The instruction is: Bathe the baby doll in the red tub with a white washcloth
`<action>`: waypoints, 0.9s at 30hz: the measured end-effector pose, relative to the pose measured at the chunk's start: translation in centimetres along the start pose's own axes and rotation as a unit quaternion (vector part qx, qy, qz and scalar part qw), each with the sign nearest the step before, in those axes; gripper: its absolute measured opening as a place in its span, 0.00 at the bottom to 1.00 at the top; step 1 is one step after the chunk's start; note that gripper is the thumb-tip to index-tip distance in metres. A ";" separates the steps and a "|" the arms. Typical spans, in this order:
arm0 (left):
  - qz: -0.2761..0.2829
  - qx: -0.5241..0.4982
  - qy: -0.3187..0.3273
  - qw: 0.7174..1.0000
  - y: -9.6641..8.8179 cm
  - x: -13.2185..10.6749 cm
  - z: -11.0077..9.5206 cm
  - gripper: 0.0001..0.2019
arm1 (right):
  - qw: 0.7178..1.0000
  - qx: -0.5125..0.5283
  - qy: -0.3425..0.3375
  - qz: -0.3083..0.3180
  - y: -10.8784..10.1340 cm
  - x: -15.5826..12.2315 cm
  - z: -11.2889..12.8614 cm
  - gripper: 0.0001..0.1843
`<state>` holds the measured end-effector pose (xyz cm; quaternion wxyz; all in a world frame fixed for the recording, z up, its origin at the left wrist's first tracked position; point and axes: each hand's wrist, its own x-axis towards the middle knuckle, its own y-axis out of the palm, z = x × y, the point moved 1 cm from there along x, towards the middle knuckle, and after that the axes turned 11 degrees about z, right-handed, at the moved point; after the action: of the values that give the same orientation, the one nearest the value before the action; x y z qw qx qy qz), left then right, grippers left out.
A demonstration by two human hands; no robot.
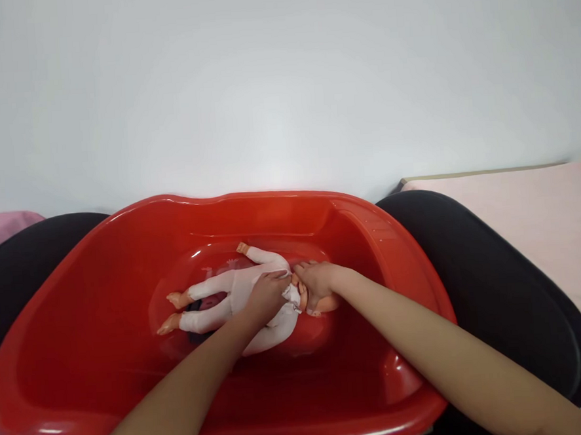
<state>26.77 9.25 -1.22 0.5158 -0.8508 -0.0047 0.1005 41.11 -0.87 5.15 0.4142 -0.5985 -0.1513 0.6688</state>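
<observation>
A baby doll in white clothes lies on its back in a red plastic baby bathtub, feet to the left and head to the right. Shallow water seems to surround it. My left hand is closed at the doll's chest, its fingers on the white clothing near the collar. At the neck and head, my right hand is curled round the doll and covers most of its face. A dark thing, partly pinkish, shows between and beneath the doll's legs; its kind is unclear.
Black chair-like surfaces stand on both sides of the tub, one at the right and one at the left. Beyond the right one is a surface with a pale pink cover. A plain light wall rises behind the tub.
</observation>
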 end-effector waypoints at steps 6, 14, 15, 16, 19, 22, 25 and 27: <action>0.016 -0.015 0.013 1.000 -0.5 0.3 0.1 0.19 | 1.000 -0.014 -0.002 0.022 -0.2 0.0 0.0 0.57; 0.031 0.012 0.001 0.999 1.0 0.8 -0.3 0.49 | 1.000 0.003 -0.005 0.006 0.3 0.8 -0.8 0.63; 0.037 0.025 -0.007 0.999 1.1 0.8 -0.3 0.47 | 1.000 0.004 -0.003 0.008 0.3 0.8 -0.8 0.63; 0.044 0.036 -0.012 0.998 1.0 0.7 -0.4 0.43 | 1.000 0.004 0.000 0.012 0.2 0.7 -0.8 0.63; 0.056 0.054 -0.011 0.997 0.5 0.6 -0.4 0.35 | 1.000 0.008 0.007 0.018 0.0 0.3 -0.6 0.62; 0.061 0.054 -0.006 0.997 -0.1 0.5 0.1 0.32 | 1.000 0.013 0.014 0.015 -0.2 -0.4 -0.3 0.59; 0.065 0.036 -0.024 0.997 -0.8 0.3 1.1 0.31 | 1.000 0.011 0.026 0.009 -0.3 -0.7 0.0 0.54; 0.058 0.019 -0.047 0.997 -1.3 0.1 2.1 0.32 | 0.999 0.018 0.031 0.015 -0.5 -0.7 0.1 0.51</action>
<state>26.61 11.73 -0.98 0.5247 -0.8338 0.0229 0.1703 41.16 -1.10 5.97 0.4195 -0.6137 -0.1173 0.6585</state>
